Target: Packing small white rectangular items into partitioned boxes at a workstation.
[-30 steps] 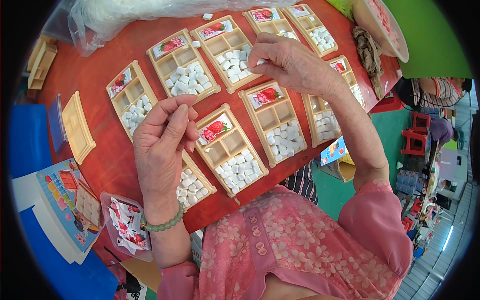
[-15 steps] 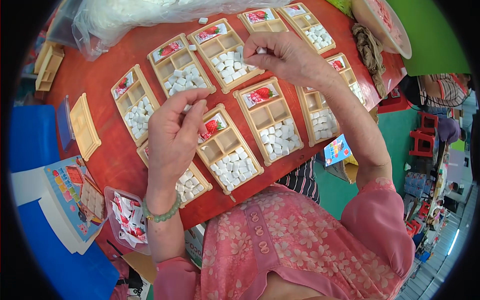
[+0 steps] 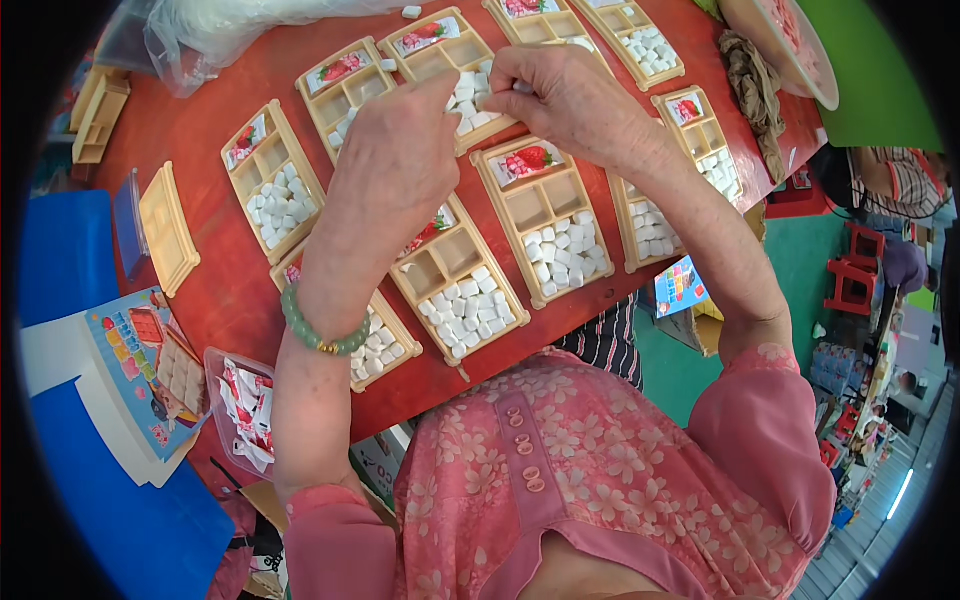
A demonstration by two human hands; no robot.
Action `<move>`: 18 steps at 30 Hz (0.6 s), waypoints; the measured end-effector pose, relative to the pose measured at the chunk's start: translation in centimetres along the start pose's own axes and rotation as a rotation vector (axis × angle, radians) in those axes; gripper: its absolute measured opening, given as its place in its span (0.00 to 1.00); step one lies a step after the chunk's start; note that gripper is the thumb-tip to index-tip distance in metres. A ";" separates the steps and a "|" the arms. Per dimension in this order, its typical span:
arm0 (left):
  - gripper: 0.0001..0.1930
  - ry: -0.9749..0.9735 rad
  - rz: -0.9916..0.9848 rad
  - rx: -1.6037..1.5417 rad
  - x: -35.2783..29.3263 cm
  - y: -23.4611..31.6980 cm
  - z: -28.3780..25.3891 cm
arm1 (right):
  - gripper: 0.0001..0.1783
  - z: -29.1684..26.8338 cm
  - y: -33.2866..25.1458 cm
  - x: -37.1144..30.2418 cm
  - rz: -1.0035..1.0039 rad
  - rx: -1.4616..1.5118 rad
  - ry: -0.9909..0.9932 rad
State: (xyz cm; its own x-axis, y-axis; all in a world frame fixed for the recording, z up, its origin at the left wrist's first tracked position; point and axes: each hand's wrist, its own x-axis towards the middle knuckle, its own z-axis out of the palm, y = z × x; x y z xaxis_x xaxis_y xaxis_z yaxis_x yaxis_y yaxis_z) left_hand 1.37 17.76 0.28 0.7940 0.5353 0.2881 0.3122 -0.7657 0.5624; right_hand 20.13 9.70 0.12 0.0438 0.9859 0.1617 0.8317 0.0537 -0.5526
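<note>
Shallow cream-coloured trays with compartments lie in rows, each with a strawberry-printed sachet at its far end and small white candy pieces in its large near compartment. My left hand [image 3: 395, 165], a green bead bracelet [image 3: 322, 325] at its wrist, reaches over the far middle tray [image 3: 437, 60]. Its fingers are curled closed, and whatever is in them is hidden. Beside it, my right hand [image 3: 570, 100] is pinched shut above the right side of that tray's white candy pieces [image 3: 468, 98]. A pale bit, seemingly one candy piece, shows between its fingertips.
A clear plastic bag of white pieces [image 3: 230, 35] lies at the far left. Nearer are an empty tray [image 3: 168, 230], a printed card box [image 3: 140, 370] and a clear tub of sachets [image 3: 245, 410]. Crumpled brown cloth [image 3: 750, 95] and a large bowl [image 3: 820, 75] sit far right.
My left hand has moved away and to the right, from above the near tray to the far middle tray, beside my right hand. My right hand has shifted slightly, still pinched.
</note>
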 end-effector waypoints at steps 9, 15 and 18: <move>0.15 -0.164 -0.082 0.073 1.2 -0.3 0.4 | 0.07 1.0 0.4 -0.3 -0.046 -0.049 0.058; 0.15 -0.093 -0.026 0.005 0.9 -1.2 0.7 | 0.05 -0.2 0.1 -0.7 -0.027 -0.039 0.000; 0.15 -0.116 -0.037 -0.034 1.1 -1.5 0.6 | 0.05 -0.1 -0.1 -0.5 0.089 -0.020 -0.045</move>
State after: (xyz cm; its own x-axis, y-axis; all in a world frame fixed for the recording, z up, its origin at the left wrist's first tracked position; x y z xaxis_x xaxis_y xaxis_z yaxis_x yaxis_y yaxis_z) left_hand 2.09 19.25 -0.74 0.8379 0.5168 0.1756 0.3265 -0.7324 0.5975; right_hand 20.02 9.16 0.16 0.0936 0.9927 0.0756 0.8367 -0.0373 -0.5464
